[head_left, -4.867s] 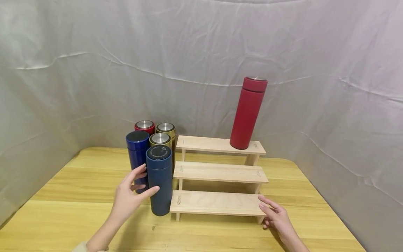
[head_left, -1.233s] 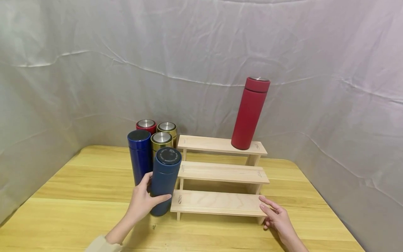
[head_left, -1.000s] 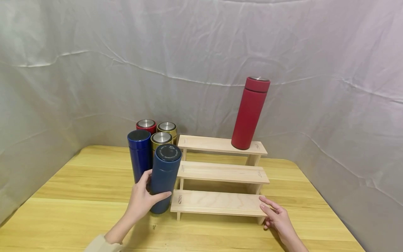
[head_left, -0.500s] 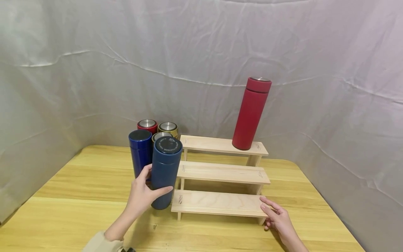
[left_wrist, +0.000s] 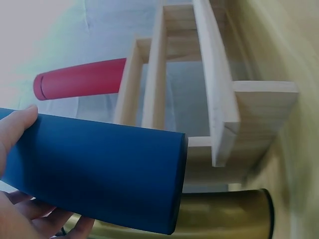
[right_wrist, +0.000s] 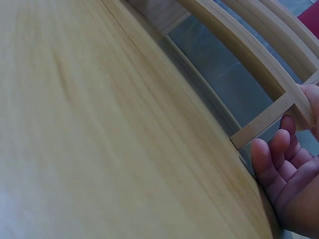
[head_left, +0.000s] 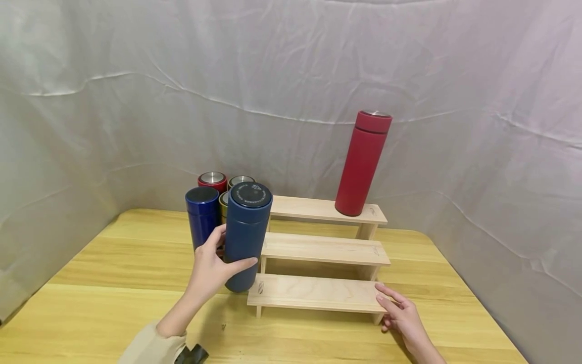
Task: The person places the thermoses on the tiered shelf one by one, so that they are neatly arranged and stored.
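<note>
My left hand (head_left: 210,270) grips the matte dark-blue thermos flask (head_left: 247,237), thumb on one side and fingers round the other. The flask is held off the table, slightly tilted, beside the left end of the three-step wooden stand (head_left: 318,293). In the left wrist view the flask's base (left_wrist: 179,184) hangs free. My right hand (head_left: 401,316) holds the right front corner of the stand's lowest step; in the right wrist view curled fingers (right_wrist: 279,149) lie below the board. A red thermos (head_left: 364,164) stands on the top step, at its right end.
Behind the left hand several flasks stand grouped on the table (head_left: 91,303): a glossy blue one (head_left: 201,215), a red one (head_left: 212,179) and gold ones (head_left: 242,180) partly hidden. A grey cloth backdrop (head_left: 291,76) surrounds the table.
My left hand first reached beside the dark-blue flask, then closed round it and lifted it up and slightly right. The right hand has stayed at the stand's corner.
</note>
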Demonstrator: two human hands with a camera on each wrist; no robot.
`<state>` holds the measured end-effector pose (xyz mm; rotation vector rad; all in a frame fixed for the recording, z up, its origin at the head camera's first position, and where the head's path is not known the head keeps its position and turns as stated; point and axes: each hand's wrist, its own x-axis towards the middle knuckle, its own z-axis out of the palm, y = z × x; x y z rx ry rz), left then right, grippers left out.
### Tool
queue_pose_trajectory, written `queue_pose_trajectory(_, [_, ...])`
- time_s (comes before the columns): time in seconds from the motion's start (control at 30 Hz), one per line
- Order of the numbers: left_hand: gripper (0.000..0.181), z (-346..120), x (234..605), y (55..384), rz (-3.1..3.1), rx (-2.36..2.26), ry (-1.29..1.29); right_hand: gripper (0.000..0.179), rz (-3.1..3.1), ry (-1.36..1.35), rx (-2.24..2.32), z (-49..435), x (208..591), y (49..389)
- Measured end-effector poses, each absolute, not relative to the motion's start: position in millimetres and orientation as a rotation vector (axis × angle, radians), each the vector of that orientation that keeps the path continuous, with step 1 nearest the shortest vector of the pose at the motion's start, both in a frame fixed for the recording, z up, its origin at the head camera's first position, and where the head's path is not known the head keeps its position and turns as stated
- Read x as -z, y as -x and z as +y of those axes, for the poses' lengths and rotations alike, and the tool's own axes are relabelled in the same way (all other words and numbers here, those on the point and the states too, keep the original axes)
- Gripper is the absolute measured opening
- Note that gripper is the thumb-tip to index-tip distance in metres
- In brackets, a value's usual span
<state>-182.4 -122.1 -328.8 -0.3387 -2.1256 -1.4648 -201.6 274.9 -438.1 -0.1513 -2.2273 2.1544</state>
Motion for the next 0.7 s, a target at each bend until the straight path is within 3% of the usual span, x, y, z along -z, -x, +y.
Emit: queue_pose_trajectory(0.7, [0.065, -110.8, 298.8, 188.0, -2.150, 1.526, 0.338, 0.023, -2.224, 0.158, -2.164, 274.4, 438.1, 201.0])
